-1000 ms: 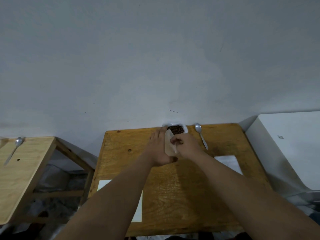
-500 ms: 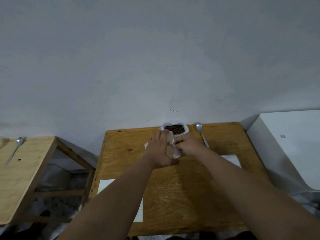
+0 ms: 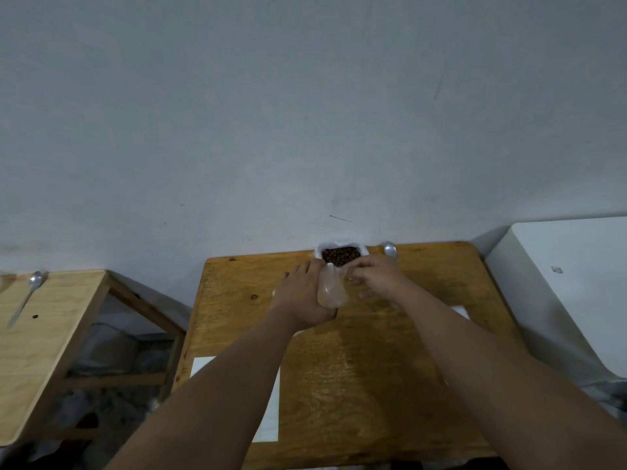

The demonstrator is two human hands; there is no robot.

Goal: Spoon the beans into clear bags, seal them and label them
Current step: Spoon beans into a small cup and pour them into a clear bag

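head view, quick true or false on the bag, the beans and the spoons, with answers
1. The left hand holds a clear bag. True.
2. The clear bag is full of beans. False: it looks empty; the beans sit in a white container at the far edge of the table.
3. A second spoon lies on the side table to the left. True.
4. The right hand holds a spoon. False: the spoon lies on the table beside the beans, past that hand.
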